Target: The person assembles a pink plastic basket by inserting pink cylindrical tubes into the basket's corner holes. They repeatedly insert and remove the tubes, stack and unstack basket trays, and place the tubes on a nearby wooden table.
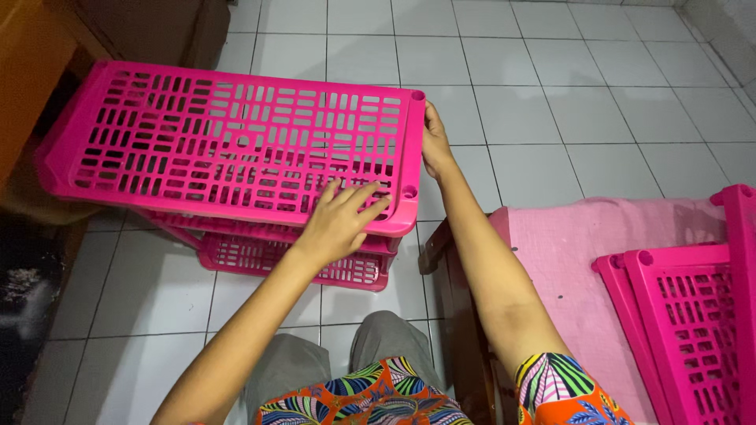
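- The pink rack (228,142) stands on the white tile floor (551,102), in the left-middle of the view. Its top shelf is a flat grid w/ many slots.
- Lower shelves (260,256) are mostly hidden under the top one; only their front edges show, so I cannot tell how many there are exactly.
- Left hand (339,220) lies on the near right part of the top shelf, fingers spread wide and flat, palm down. It presses or rests; it does not hold anything.
- Right hand (435,142) is at the right side edge of the top shelf, near the far corner. Fingers curl around the rim, narrow. The fingertips are hidden behind the edge, so how tight the grip is I cannot say.
- Corner sockets, small round holes, show at two right corners of the top shelf; the left corners are hard to make out.
- At right, loose pink shelf pieces (693,323) lie on a pink cloth (567,252), cut off by the frame edge. They are well apart from the rack.
- The cloth covers a low dark wooden piece (453,299), between the right arm and the shelf pieces; only its edge shows.
- At top left, brown wooden furniture (31,71), partly out of frame, just beside the rack.
- Bottom: grey trousers and a bright patterned shirt of the person, cut off.
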